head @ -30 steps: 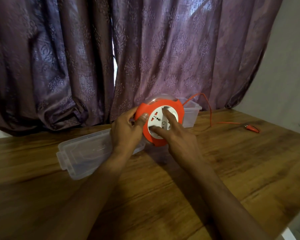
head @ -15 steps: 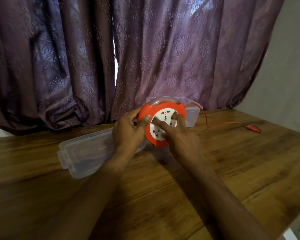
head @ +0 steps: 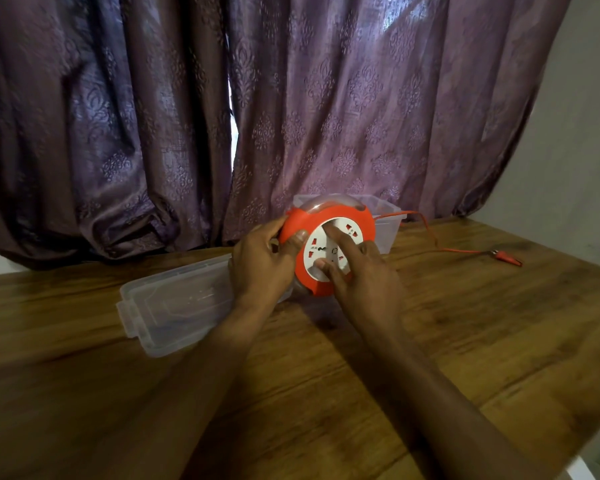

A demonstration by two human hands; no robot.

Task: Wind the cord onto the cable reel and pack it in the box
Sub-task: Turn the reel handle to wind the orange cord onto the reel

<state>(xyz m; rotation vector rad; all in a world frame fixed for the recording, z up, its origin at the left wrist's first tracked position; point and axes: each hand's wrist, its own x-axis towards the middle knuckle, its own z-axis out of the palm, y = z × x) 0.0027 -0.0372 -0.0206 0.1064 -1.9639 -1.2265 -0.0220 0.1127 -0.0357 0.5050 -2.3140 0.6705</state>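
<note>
Left hand (head: 262,261) curled in a grip, right hand (head: 364,271) fingers extended, pressing

Single head-worn view, looking forward and down from above the near table (head: 413,368) edge, close over both forearms, facing the curtain (head: 326,116) along the far edge, with wall (head: 575,150) at right; no second view for overlap.

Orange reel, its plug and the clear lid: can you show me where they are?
orange reel (head: 368,221): head view, upper orange rim.
plug (head: 508,259): head view, orange plug body.
clear lid (head: 174,306): head view, flat middle.
</note>
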